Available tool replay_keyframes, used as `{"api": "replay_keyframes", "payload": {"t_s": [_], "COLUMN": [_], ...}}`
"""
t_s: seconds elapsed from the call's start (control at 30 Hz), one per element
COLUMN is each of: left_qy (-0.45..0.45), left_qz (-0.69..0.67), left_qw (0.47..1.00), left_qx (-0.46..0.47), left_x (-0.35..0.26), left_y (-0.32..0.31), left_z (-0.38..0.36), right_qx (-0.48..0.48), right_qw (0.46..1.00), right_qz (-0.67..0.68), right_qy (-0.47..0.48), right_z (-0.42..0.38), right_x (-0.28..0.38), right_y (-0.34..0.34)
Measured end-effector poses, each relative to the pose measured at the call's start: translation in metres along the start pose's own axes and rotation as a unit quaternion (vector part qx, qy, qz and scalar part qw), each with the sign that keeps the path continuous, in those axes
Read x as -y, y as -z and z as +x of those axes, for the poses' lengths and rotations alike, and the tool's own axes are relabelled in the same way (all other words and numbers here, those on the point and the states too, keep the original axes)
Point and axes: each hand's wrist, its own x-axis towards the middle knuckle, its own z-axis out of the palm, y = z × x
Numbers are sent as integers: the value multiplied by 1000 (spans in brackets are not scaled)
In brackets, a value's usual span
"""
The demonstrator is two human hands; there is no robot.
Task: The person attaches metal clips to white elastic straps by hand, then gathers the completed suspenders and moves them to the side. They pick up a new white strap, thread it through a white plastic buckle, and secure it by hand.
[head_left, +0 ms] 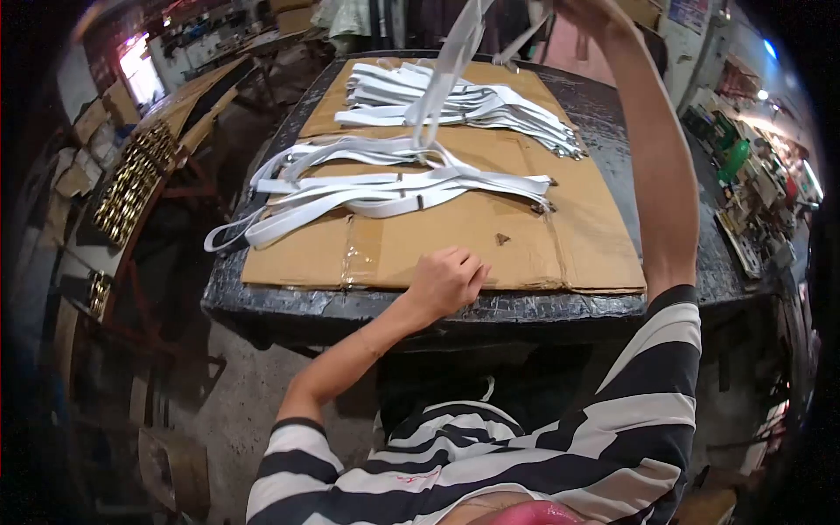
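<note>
Curled into a loose fist, my left hand (448, 278) rests at the near edge of the cardboard sheet (411, 249), with nothing showing in its fingers. My right hand (588, 12) is raised at the top of the view, partly cut off, and closed on a white strap (446, 74). That strap hangs in a long loop down to the nearer bundle of white straps (376, 194), which has small metal ends at its right side. A second bundle of white straps (464, 101) lies farther back on the cardboard. A small dark piece (502, 238) sits right of my left hand.
The cardboard covers a black worktable (604, 114) with worn edges. On the left, a bench carries many shiny brass-coloured pieces (131, 184). A cluttered shelf with a green bottle (735, 162) stands at the right.
</note>
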Motion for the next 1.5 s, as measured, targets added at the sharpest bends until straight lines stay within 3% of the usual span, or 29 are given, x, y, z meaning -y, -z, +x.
{"api": "replay_keyframes", "payload": {"t_s": [0.03,0.07,0.1,0.17,0.2,0.23,0.27,0.3,0.33,0.37,0.4,0.43,0.5,0.6,0.63,0.67,0.73,0.83,0.9,0.93,1.0,1.03,1.07,1.13,1.2,1.23,1.27,1.33,1.5], "left_qy": [10,21,29,41,47,46,45,90,129,165,139,175,226,223,205,182,148,135,120,104,56,-41,-34,7,-91,-69,-156,-247,-306], "left_qz": [-18,-39,-86,-201,-269,-324,-380,-404,-428,-457,-472,-483,-522,-514,-513,-563,-643,-691,-716,-719,-535,-455,-447,-506,-503,-540,-506,-512,-529], "left_qw": [1000,999,996,978,960,941,917,902,883,860,852,837,792,762,761,723,650,583,493,486,609,719,759,778,837,838,845,818,782], "left_qx": [-14,-24,-21,24,70,90,112,126,144,155,178,188,221,326,339,357,377,405,479,485,582,524,472,372,199,50,77,-94,-122], "left_x": [-3,-9,-18,-41,-53,-64,-76,-85,-93,-101,-107,-111,-119,-129,-132,-136,-160,-211,-239,-252,-267,-273,-283,-295,-293,-304,-261,-239,-228], "left_y": [2,5,11,25,29,28,24,15,5,-1,-7,-14,-21,-33,-41,-52,-64,-84,-116,-119,-121,-129,-113,-89,-59,-29,12,50,57], "left_z": [-4,-12,-20,-38,-49,-58,-66,-75,-84,-88,-92,-95,-88,-74,-68,-63,-46,-18,-12,-5,8,6,22,63,119,143,176,217,244], "right_qx": [-53,114,80,27,22,-22,-72,-120,-181,-254,-223,-186,-273,-542,-562,-575,-649,-619,-624,-637,-651,-651,-643,-630,-618,-638,-656,-658,-642], "right_qw": [994,978,954,965,918,826,899,949,951,936,921,902,888,804,811,809,741,752,731,706,697,697,703,709,716,707,697,694,699], "right_qz": [-92,69,68,99,-50,-171,-120,24,126,178,233,287,265,233,164,94,94,174,203,223,243,249,259,273,276,244,212,212,224], "right_qy": [-34,161,279,241,393,536,415,290,217,168,217,263,259,65,-1,-71,-145,-144,-186,-217,-178,-169,-160,-161,-172,-185,-199,-203,-222], "right_z": [-11,-14,-26,-60,-99,-138,-181,-236,-292,-347,-386,-425,-498,-520,-537,-552,-549,-568,-578,-585,-605,-615,-623,-639,-652,-659,-663,-669,-674], "right_x": [28,24,30,62,85,107,115,124,135,144,145,146,133,101,85,73,56,24,17,14,-4,-6,-7,-9,-16,-22,-27,-34,-49], "right_y": [14,47,69,113,108,103,136,153,159,160,137,116,79,19,15,12,-7,-27,-35,-36,-27,-19,-9,12,30,34,36,38,33]}}
